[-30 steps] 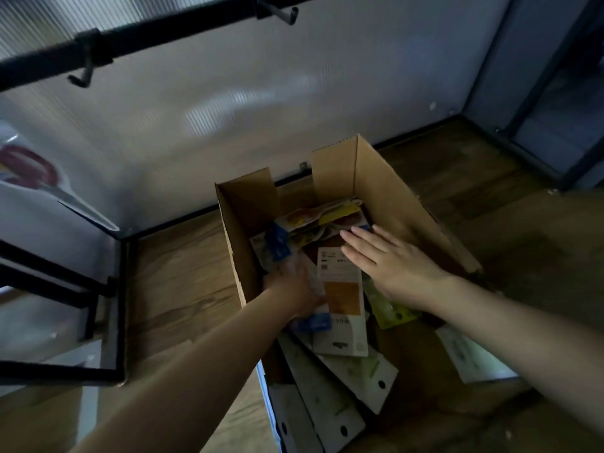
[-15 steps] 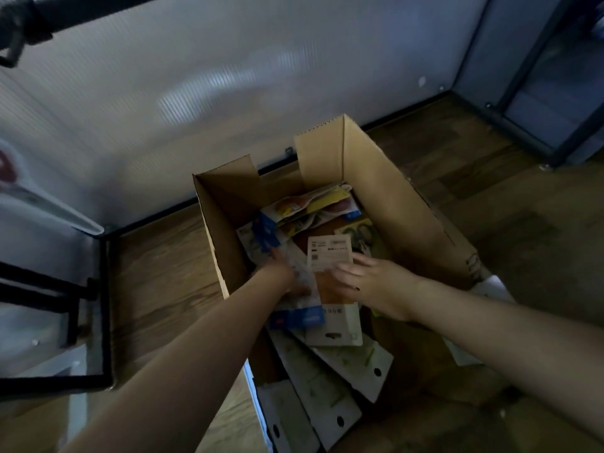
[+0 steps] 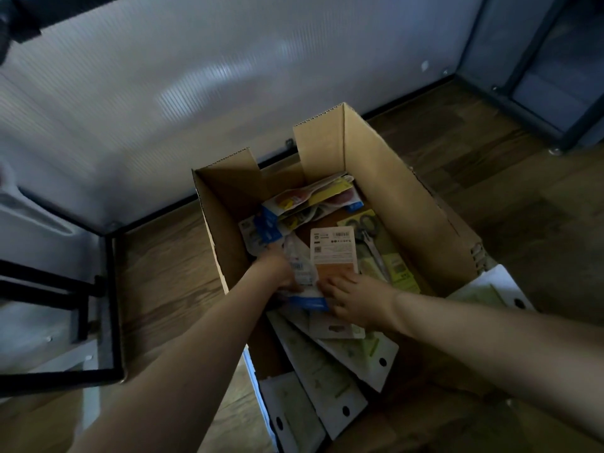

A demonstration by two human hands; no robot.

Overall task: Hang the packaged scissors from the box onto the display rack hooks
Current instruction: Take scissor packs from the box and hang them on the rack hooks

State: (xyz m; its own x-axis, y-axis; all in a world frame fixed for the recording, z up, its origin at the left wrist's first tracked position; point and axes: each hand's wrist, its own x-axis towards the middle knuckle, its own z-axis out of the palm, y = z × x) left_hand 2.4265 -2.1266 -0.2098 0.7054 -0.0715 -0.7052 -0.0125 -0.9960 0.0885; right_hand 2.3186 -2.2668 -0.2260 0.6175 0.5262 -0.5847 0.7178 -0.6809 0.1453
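Both hands are down in the cardboard box (image 3: 392, 191) on the floor, left hand (image 3: 277, 271) gripping a blue-edged scissors pack (image 3: 302, 273), right hand (image 3: 356, 300) with fingers spread flat on an orange-backed pack (image 3: 333, 253), so nothing looks hung yet and plenty of packs remain.

Two bare forearms enter from the lower edge, one at each side. No sleeve shows on either arm (each is uncovered right to the picture's border). The left hand (image 3: 277, 269) wears no glove, ring or watch that can be made out. The right hand (image 3: 356, 300) is likewise ungloved, with a bare wrist. Dim light hides finer detail such as the nails.
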